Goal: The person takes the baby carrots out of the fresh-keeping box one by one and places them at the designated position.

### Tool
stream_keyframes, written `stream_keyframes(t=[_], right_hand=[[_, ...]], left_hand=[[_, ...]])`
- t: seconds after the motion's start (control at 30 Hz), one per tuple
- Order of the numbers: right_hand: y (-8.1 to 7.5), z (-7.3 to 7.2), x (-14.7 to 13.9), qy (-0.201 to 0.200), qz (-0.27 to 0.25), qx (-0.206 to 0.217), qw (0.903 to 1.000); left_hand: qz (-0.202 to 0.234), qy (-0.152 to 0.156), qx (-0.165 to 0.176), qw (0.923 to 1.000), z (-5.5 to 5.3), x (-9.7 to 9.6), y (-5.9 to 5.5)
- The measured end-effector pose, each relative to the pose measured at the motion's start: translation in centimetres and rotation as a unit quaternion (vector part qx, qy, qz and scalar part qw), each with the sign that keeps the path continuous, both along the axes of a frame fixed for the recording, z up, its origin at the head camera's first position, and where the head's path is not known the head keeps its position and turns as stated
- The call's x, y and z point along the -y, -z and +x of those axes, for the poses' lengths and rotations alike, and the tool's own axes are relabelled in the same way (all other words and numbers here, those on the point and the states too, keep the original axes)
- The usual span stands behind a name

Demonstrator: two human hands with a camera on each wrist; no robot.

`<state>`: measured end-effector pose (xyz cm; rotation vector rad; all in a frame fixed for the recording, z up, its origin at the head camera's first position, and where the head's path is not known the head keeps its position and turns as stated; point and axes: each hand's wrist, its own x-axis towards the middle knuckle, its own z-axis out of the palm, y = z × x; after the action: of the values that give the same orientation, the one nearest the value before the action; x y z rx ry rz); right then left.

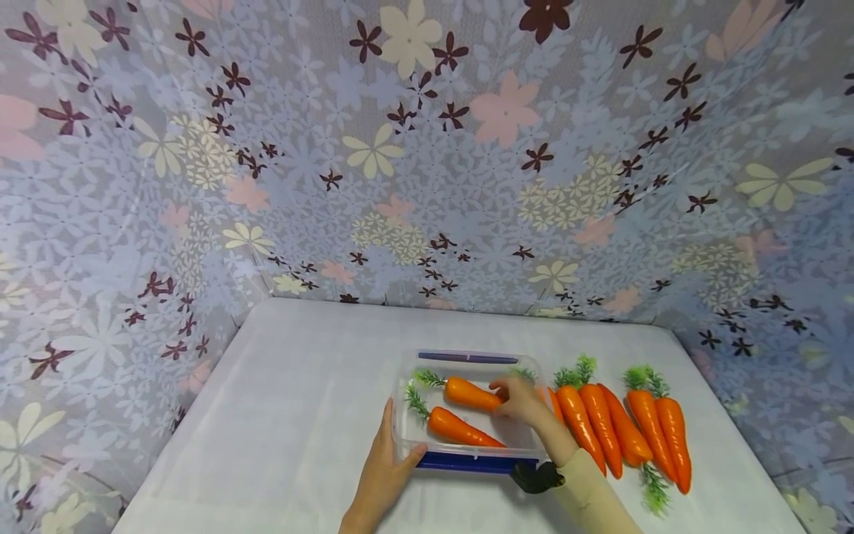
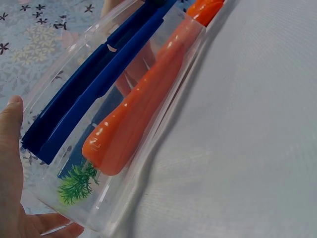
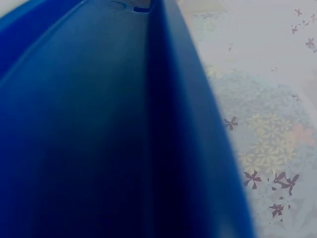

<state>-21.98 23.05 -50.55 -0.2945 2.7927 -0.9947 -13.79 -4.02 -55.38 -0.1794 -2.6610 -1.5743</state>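
Observation:
A clear plastic container (image 1: 467, 449) with blue clip flaps (image 1: 460, 463) stands on the table. My left hand (image 1: 383, 475) holds its left end, the thumb at the front corner and the fingers along the side wall. Inside lie two orange toy carrots with green tops, a front carrot (image 1: 460, 426) and a back carrot (image 1: 467, 393). Reaching in from the right, my right hand (image 1: 523, 402) pinches the back carrot near its narrow tip, which the fingers partly hide. In the left wrist view the front carrot (image 2: 133, 114) shows through the wall. A blue flap (image 3: 89, 124) fills most of the right wrist view.
Several more carrots (image 1: 600, 423) lie side by side on the table right of the container, close to the right forearm. The white tabletop (image 1: 300, 400) meets flower-patterned walls (image 1: 427, 185) at the back and sides. A dark device (image 1: 537, 478) sits at the right wrist.

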Motion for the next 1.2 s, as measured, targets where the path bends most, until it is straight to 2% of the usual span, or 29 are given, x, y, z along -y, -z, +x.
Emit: stream_keyframes(t=[0.2, 0.37, 0.47, 0.6, 0.67, 0.93, 1.2], right_hand=[[-0.1, 0.2, 0.1, 0.022, 0.012, 0.015, 0.9996], [-0.5, 0.6, 0.3, 0.023, 0.016, 0.015, 0.9995], [-0.6, 0.7, 0.3, 0.007, 0.009, -0.002, 0.9999], [-0.4, 0.5, 0.0, -0.021, -0.023, -0.029, 0.9991], [-0.4, 0.5, -0.1, -0.022, -0.042, -0.031, 0.9984], [-1.7, 1.4, -0.3, 0.004, -0.095, -0.023, 0.9952], [-4.1, 3.4, -1.2, 0.055, -0.164, -0.011, 0.9848]], left_hand=[[0.000, 0.002, 0.006, 1.0000, -0.1, 0.0, 0.0], [0.009, 0.001, 0.019, 0.9998, -0.1, 0.0, -0.1], [0.020, 0.001, 0.026, 0.9995, 0.1, 0.0, -0.1], [0.022, 0.003, 0.019, 0.9996, 0.1, 0.0, -0.1], [0.019, 0.001, 0.016, 0.9997, 0.1, 0.0, -0.1], [0.012, 0.002, 0.014, 0.9998, 0.0, -0.2, -0.1], [0.008, 0.001, 0.020, 0.9998, 0.1, 0.0, -0.2]])
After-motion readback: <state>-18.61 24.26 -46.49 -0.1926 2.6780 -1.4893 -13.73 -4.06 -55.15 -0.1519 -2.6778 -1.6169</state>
